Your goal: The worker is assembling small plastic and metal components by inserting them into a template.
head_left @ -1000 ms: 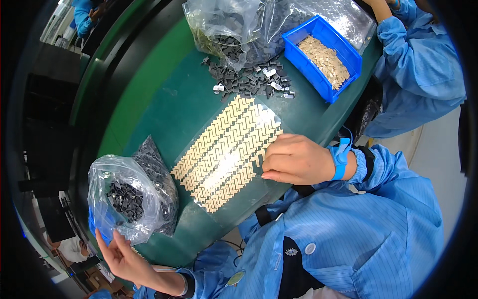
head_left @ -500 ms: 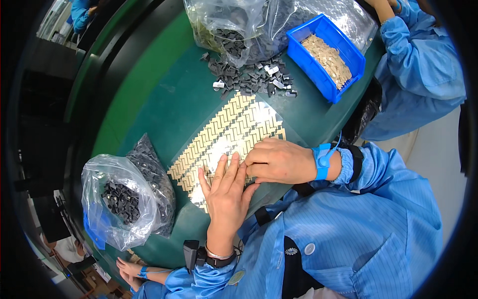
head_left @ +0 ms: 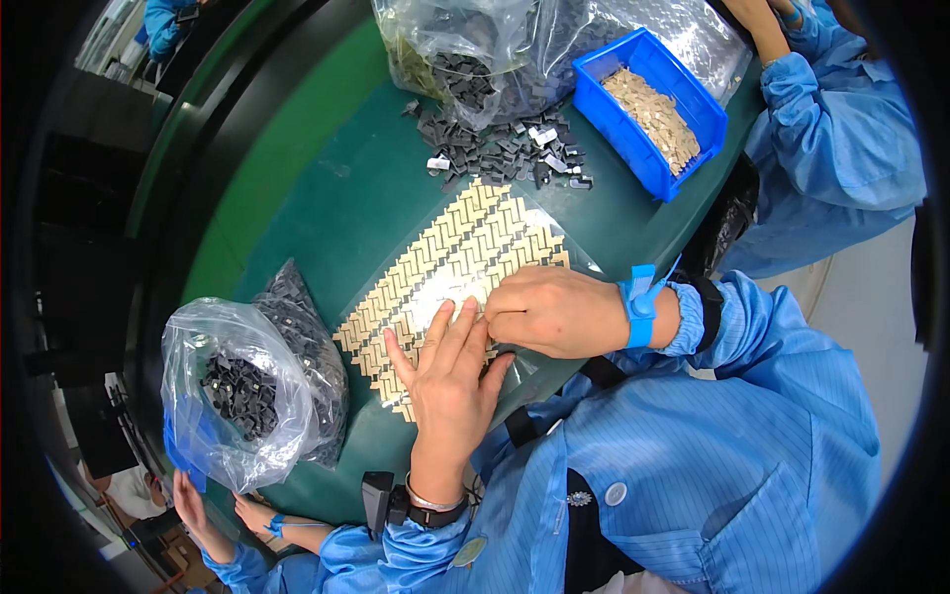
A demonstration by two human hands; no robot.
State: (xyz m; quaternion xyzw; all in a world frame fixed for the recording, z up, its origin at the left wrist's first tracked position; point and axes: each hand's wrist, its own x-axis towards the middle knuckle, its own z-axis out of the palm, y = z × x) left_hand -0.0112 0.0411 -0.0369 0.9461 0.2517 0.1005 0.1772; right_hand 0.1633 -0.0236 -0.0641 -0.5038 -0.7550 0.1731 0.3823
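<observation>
Head view: the sheet of tan strips (head_left: 450,262) lies mid-bench, mostly still full. My left hand (head_left: 447,371) presses flat and open on it; my right hand (head_left: 549,312), curled, pinches at one strip near dark clips (head_left: 500,148).

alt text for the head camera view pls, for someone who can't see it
Seen from above, a person in a blue coat presses the left hand flat and the curled right hand onto a clear sheet of small tan pieces on a green table. A clear bag of dark parts lies to the left; a blue bin and loose dark parts lie beyond.
</observation>
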